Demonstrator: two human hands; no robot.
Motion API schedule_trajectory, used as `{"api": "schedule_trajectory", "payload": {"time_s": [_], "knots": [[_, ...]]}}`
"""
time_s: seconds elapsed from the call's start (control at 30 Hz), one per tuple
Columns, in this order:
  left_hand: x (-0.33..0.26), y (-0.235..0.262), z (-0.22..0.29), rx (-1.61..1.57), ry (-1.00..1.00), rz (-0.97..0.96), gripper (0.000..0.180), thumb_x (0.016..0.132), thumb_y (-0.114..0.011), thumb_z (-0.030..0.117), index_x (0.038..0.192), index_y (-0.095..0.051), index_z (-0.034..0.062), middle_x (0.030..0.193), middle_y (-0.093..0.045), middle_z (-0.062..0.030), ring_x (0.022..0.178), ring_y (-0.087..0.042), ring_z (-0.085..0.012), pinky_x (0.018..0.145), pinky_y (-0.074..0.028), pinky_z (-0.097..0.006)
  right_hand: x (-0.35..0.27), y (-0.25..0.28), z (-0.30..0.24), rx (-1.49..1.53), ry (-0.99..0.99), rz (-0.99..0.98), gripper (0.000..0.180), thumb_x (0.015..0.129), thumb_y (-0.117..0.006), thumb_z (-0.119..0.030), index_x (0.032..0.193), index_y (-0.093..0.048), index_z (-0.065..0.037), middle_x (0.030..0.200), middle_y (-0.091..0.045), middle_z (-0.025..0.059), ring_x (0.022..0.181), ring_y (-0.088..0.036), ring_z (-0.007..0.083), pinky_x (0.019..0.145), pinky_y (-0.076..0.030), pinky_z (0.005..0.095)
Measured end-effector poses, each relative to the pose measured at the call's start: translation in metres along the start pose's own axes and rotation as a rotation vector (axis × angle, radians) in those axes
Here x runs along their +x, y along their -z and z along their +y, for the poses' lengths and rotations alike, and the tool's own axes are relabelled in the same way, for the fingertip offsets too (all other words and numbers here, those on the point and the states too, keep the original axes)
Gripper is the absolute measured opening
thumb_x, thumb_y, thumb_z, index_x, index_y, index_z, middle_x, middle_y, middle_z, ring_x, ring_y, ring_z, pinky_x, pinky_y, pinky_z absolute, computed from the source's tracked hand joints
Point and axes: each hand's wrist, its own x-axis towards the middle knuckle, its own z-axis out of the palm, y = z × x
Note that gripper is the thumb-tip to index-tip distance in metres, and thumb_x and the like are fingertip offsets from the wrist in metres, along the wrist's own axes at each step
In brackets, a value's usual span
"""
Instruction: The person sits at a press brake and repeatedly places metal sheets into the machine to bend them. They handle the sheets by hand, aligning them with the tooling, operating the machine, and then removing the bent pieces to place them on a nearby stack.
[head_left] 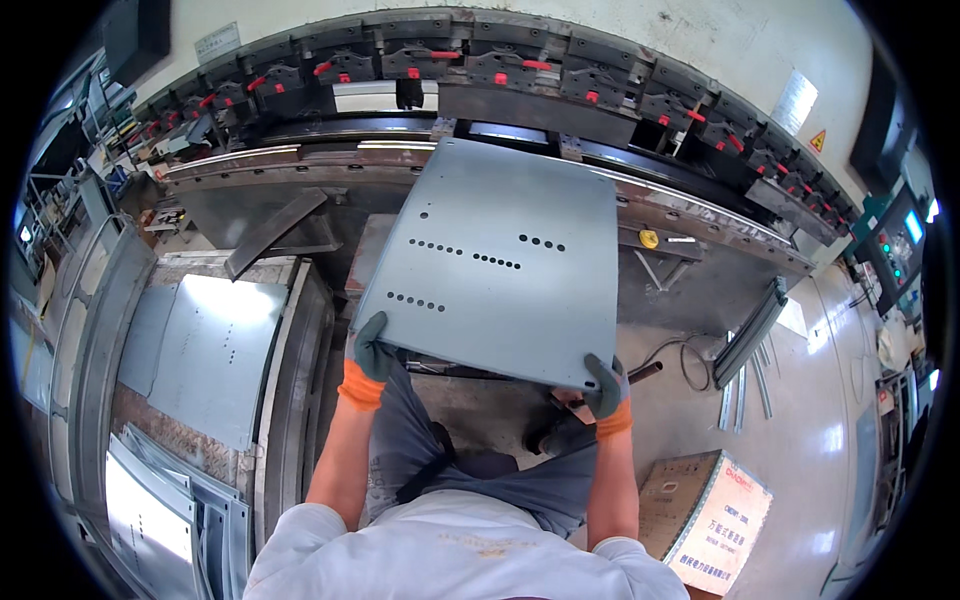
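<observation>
A large grey sheet metal panel point(500, 215) with rows of punched round holes is held out in front of me, tilted a little. My left hand point(370, 350), in a dark green and orange work glove, grips its near left corner. Its near right corner is in my right hand point(604, 388), gloved the same way. Both thumbs lie on the upper face, while the other fingers are mostly hidden beneath. The panel's far edge reaches the bed of a press brake point(330, 160), whose upper clamps carry red levers.
On my left, a pallet stand point(275, 370) bears flat panels point(205, 345), and more sheets point(165, 510) lean nearby. A wooden crate point(705, 515) stands at the lower right. A yellow tape measure point(649, 239) lies on a machine ledge. Metal strips point(740, 395) and a control panel point(900, 245) are further right.
</observation>
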Motion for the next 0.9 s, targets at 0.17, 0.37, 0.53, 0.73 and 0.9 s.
{"api": "schedule_trajectory", "payload": {"time_s": [0.17, 0.37, 0.53, 0.73, 0.9], "knots": [[0.036, 0.039, -0.011, -0.022, -0.014, 0.080, 0.040, 0.094, -0.062, 0.012, 0.133, -0.056, 0.0027, 0.126, -0.065, -0.0093, 0.112, -0.065, -0.0214, 0.094, -0.054, -0.034, 0.053, -0.025, 0.030, 0.638, -0.429, 0.033, 0.035, 0.081, -0.072, -0.004, 0.115, -0.064, 0.003, 0.103, -0.069, 0.0170, 0.090, -0.069, 0.0290, 0.076, -0.057, 0.0363], [0.043, -0.027, -0.022, -0.235, 0.086, -0.070, 0.040, 0.098, -0.058, 0.017, 0.135, -0.053, 0.0027, 0.128, -0.063, -0.0130, 0.115, -0.065, -0.0265, 0.092, -0.059, -0.041, 0.058, 0.027, 0.112, 0.112, -0.073, 0.062, 0.053, 0.080, -0.080, -0.013, 0.125, -0.057, 0.002, 0.113, -0.067, 0.0161, 0.097, -0.069, 0.0243, 0.083, -0.059, 0.0367], [0.044, -0.017, -0.018, -0.228, 0.021, 0.006, 0.040, 0.098, -0.057, 0.014, 0.134, -0.051, -0.0021, 0.127, -0.062, -0.0152, 0.111, -0.066, -0.0278, 0.089, -0.060, -0.041, 0.087, 0.007, 0.087, -0.324, 0.347, -0.019, 0.037, 0.090, -0.071, -0.015, 0.122, -0.059, 0.000, 0.105, -0.068, 0.0140, 0.092, -0.069, 0.0221, 0.077, -0.060, 0.0357], [0.054, -0.024, -0.042, -0.186, 0.050, 0.075, 0.042, 0.098, -0.057, 0.016, 0.135, -0.051, -0.0014, 0.127, -0.063, -0.0134, 0.110, -0.066, -0.0257, 0.086, -0.060, -0.037, 0.085, 0.039, 0.152, 0.418, -0.427, 0.125, 0.025, 0.089, -0.069, -0.013, 0.110, -0.063, -0.002, 0.096, -0.069, 0.0111, 0.082, -0.069, 0.0189, 0.068, -0.058, 0.0329], [0.049, -0.031, -0.024, -0.150, 0.030, 0.134, 0.039, 0.096, -0.062, 0.016, 0.129, -0.055, -0.0047, 0.123, -0.063, -0.0153, 0.108, -0.066, -0.0269, 0.087, -0.058, -0.039, 0.087, 0.025, 0.113, 0.013, -0.065, -0.022, 0.024, 0.088, -0.068, -0.011, 0.111, -0.063, -0.004, 0.094, -0.068, 0.0098, 0.080, -0.067, 0.0166, 0.064, -0.058, 0.0320]]}}
